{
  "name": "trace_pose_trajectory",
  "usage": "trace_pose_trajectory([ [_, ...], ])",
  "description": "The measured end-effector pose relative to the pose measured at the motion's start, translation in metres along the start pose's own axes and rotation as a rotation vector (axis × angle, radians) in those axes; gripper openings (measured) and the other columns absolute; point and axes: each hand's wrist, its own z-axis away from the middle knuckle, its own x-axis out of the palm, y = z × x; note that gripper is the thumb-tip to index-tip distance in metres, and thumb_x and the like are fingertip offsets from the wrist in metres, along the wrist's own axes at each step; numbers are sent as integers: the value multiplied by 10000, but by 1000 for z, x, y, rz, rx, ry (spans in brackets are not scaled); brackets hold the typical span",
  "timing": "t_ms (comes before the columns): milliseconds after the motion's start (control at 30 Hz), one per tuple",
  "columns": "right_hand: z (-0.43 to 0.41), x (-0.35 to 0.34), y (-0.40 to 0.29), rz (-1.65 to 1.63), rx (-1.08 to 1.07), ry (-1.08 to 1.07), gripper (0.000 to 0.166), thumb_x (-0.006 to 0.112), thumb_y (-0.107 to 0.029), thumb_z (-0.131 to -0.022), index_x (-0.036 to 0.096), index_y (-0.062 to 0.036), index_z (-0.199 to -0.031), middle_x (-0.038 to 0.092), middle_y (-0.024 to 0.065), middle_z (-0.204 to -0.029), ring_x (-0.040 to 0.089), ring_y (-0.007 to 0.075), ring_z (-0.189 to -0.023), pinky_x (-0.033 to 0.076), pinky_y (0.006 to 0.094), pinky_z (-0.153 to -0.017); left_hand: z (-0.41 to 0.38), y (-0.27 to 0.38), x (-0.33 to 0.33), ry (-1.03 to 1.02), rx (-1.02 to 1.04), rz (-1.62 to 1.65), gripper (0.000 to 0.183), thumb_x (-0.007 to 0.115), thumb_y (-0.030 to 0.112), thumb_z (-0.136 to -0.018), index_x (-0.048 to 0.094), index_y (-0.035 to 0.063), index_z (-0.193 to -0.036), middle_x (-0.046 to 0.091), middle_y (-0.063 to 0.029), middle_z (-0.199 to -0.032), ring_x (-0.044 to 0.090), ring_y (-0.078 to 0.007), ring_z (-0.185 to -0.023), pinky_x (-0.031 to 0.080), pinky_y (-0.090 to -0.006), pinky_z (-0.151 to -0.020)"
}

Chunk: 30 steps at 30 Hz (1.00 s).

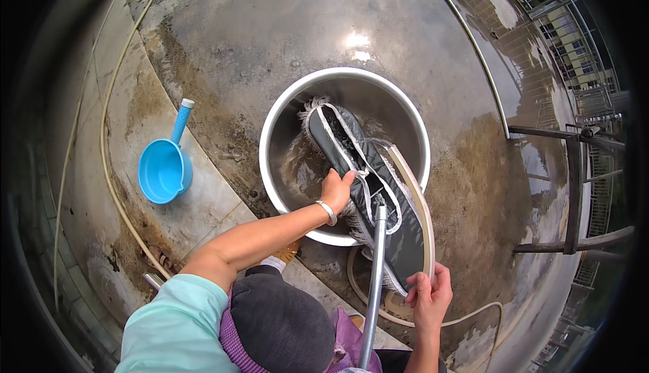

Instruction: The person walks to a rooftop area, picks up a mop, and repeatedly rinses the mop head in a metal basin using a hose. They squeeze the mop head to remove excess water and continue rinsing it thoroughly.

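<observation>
A large round metal basin (268, 150) holds murky water. Across its near right rim lies a flat mop head (405, 249), with dark backing, white-trimmed openings and pale string fringe. My left hand (336, 190), with a silver bracelet at the wrist, grips the mop head's left edge over the basin. My right hand (431, 289) pinches a pale flexible hose (413, 180) beside the mop's near end. Water runs from the hose's end onto the mop backing. A metal mop pole (376, 266) slants from the mop's near opening towards my body; its lower end is hidden.
A blue plastic dipper (165, 170) stands on the paving at left. Another hose (107, 145) curves along that side. Wet concrete (304, 23) surrounds the basin. On the right are a wooden frame (573, 190) and a pale pole (471, 43). My dark-clothed knee (281, 317) is close in front.
</observation>
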Motion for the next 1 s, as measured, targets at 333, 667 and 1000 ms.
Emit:
trace_pose_trajectory([
  [333,5,-9,2,72,39,13,174,543,-105,-885,503,24,-994,620,56,-694,503,58,-457,398,200,-418,-78,-9,-22,40,-388,-80,659,708,413,-720,531,-64,-1139,531,-243,-1194,515,-364,-1108,400,-389,-941],
  [667,7,-3,13,1,40,-4,184,541,-87,-880,492,30,-1014,621,54,-694,499,56,-453,391,194,-417,-73,-3,-28,151,272,91,669,527,177,-854,171,109,-1417,473,-230,-1265,491,-375,-1120,378,-397,-946],
  [1000,6,2,7,28,-17,-19,247,569,-189,-892,483,9,-1014,603,46,-704,472,50,-447,360,176,-396,-98,-1,-28,189,74,-289,490,450,203,-864,329,-51,-1265,565,-304,-1058,556,-431,-976,435,-458,-851],
])
